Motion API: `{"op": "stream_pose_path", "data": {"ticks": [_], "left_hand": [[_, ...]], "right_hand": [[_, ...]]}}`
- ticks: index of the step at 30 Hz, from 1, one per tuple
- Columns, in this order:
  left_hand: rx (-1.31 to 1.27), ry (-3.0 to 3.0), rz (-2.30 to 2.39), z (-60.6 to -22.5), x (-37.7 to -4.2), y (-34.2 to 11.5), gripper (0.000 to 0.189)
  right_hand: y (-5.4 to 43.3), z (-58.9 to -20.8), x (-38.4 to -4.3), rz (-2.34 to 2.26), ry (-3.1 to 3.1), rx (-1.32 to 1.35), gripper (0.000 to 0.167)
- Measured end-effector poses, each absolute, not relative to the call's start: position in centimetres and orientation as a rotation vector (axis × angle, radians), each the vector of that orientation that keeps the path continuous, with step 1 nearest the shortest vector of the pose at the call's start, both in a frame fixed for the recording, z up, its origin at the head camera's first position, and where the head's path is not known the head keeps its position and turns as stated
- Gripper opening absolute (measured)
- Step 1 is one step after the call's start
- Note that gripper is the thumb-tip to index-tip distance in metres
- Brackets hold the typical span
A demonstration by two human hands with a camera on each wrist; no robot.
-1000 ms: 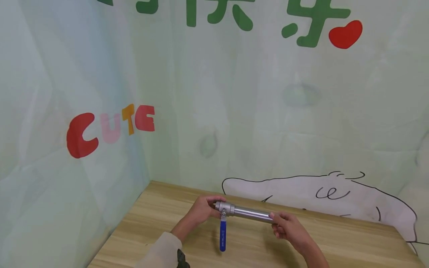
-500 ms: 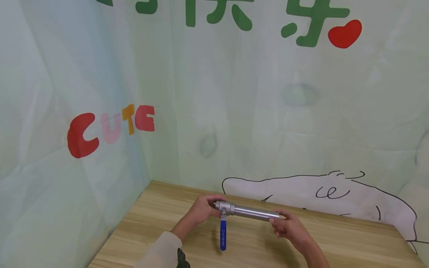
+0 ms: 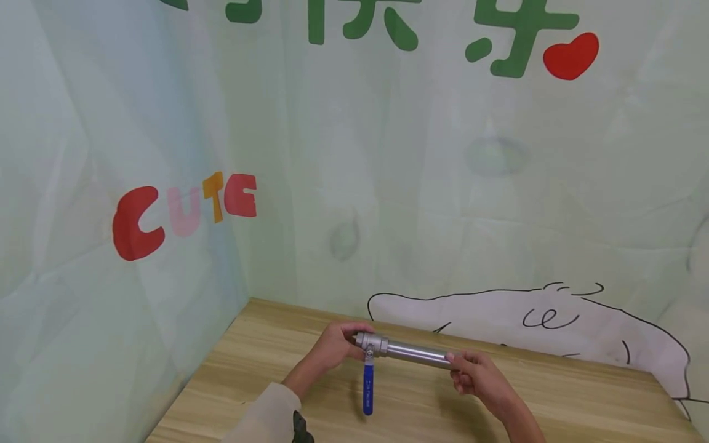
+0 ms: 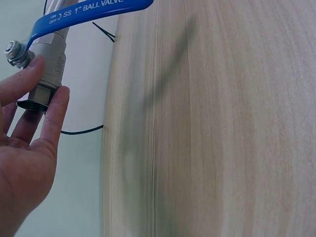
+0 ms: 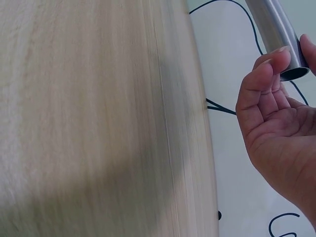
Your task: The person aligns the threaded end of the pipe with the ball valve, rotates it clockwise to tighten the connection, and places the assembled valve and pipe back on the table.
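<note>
A steel ball valve (image 3: 372, 344) with a blue lever handle (image 3: 368, 389) is joined to a shiny metal pipe (image 3: 418, 354), held level above the table. My left hand (image 3: 334, 346) grips the valve's outer left end; in the left wrist view, thumb and fingers pinch its body near the hex end (image 4: 41, 95). The lever points toward me, and its lettering reads "SS 1" BALL VALVE". My right hand (image 3: 480, 376) pinches the pipe's far right end between thumb and fingers. In the right wrist view the pipe's open end (image 5: 295, 74) shows between them.
The wooden table (image 3: 266, 344) lies beneath both hands and meets a pale printed cloth wall (image 3: 332, 184) at its back and left edges. A black object (image 3: 301, 427) sits at the left sleeve (image 3: 266, 412).
My right hand's fingers and thumb shift around the pipe's end, loosening half a second ago and pinching it again now. The left hand and the valve stay nearly in place.
</note>
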State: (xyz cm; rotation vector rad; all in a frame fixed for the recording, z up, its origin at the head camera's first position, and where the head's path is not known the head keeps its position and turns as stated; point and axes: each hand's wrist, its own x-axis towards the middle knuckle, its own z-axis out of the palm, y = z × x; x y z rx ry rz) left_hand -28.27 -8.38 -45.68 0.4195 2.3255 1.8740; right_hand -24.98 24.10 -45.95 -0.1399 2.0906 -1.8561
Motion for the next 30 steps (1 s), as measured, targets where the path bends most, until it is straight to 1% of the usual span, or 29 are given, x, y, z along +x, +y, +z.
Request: {"op": "stream_pose_path", "data": {"ticks": [4, 8, 12, 14, 18, 21, 30], "left_hand": [[0.417, 2.326, 1.87, -45.71, -28.3, -8.41, 0.043], [0.406, 2.321, 1.871, -45.7, -28.35, -8.45, 0.043], [0.401, 2.323, 1.873, -45.7, -28.31, -8.44, 0.042], [0.404, 2.318, 1.874, -45.64, -28.24, -8.37, 0.043], [0.41, 2.312, 1.88, -45.53, -28.13, -8.19, 0.043], [0.414, 2.32, 1.884, -45.5, -28.09, -8.16, 0.043], [0.416, 2.325, 1.879, -45.49, -28.06, -8.27, 0.043]], "right_hand": [[24.01, -45.96, -25.02, -1.861, 2.091, -0.13, 0.039], [23.87, -45.82, -24.92, -1.888, 2.082, -0.102, 0.037], [23.83, -45.62, -24.81, -1.911, 2.065, -0.113, 0.047], [23.92, -45.54, -24.77, -1.913, 2.064, -0.124, 0.049], [24.22, -45.51, -24.77, -1.887, 2.085, -0.163, 0.034], [24.34, -45.63, -24.83, -1.866, 2.085, -0.174, 0.031], [24.09, -45.72, -24.82, -1.883, 2.088, -0.114, 0.043]]}}
